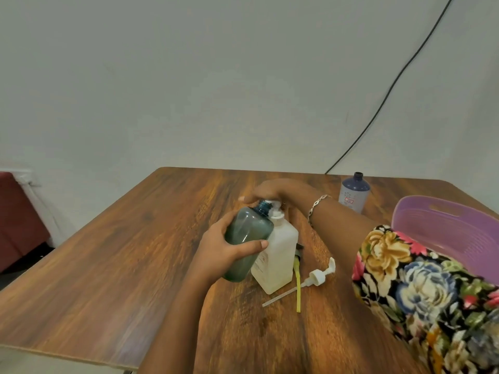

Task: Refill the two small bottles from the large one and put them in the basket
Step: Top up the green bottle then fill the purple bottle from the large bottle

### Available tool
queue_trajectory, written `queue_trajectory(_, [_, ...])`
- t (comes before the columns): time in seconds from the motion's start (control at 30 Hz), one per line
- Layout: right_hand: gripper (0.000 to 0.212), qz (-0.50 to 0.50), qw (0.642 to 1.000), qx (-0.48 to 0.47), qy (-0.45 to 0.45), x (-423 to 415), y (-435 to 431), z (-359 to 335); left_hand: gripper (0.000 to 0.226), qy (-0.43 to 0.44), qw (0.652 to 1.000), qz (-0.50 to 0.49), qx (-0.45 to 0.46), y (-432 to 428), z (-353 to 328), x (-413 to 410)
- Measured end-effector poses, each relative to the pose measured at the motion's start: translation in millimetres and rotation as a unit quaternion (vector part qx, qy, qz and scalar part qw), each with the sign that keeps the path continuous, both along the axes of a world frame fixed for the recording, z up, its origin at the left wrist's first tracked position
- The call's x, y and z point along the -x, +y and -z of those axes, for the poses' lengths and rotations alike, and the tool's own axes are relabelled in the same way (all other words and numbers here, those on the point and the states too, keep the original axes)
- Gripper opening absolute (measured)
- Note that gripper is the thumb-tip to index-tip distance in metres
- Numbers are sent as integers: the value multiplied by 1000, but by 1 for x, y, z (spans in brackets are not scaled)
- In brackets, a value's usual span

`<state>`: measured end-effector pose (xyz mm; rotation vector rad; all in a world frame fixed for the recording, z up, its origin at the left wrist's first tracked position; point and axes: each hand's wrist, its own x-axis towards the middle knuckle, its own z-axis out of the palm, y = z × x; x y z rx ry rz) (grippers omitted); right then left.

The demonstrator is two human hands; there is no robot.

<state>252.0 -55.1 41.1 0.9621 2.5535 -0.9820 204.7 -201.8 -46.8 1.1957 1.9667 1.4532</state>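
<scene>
Pale wall [189, 76] is seen behind a wood-grain worktop [108, 265], and a black cable [391, 87] is run down the wall to the far edge. Near the middle of the worktop a teal bottle [245, 238] is gripped by the left hand [226, 255]. The fingers are curled round its body, with the thumb laid across the front. It is tilted, its open neck brought against the top of a white bottle [278, 255] that is stood upright just beside it. The right hand [275, 191] is laid over both necks; whether its fingers pinch anything cannot be told. A white pump [316, 278] and a yellow tube [298, 287] are laid beside the white bottle. A blue bottle [353, 194] is stood uncapped at the far right, near a purple basket [442, 225].
</scene>
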Motion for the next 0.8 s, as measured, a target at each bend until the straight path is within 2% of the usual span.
queue_trajectory(0.07, [66,34,997,68,6,1,4,-6,101,-3,1000,-3,-11,1,-4,1])
queue_trajectory(0.13, [77,49,995,83,7,1,5,-9,94,1,1000,-2,-15,2,-8,0])
queue_trajectory(0.2, [75,61,996,65,24,1,3,-8,88,4,1000,-2,-18,2,-10,-1])
queue_trajectory(0.3, [67,58,997,34,35,-1,1,-1,92,1,1000,-1,-13,2,-7,-1])
queue_trajectory(0.47, [31,0,998,-58,5,-3,-5,3,107,15,1000,-2,12,2,1,2])
queue_trajectory(0.53, [38,-5,998,-65,7,-5,-8,0,105,12,1000,-1,14,1,0,2])
queue_trajectory(0.67, [56,20,999,15,32,-8,-9,-9,92,5,1000,-2,0,-1,-9,1])
queue_trajectory(0.8, [51,4,1000,-12,23,-4,-9,-7,88,5,1000,-6,-4,-2,-10,2])
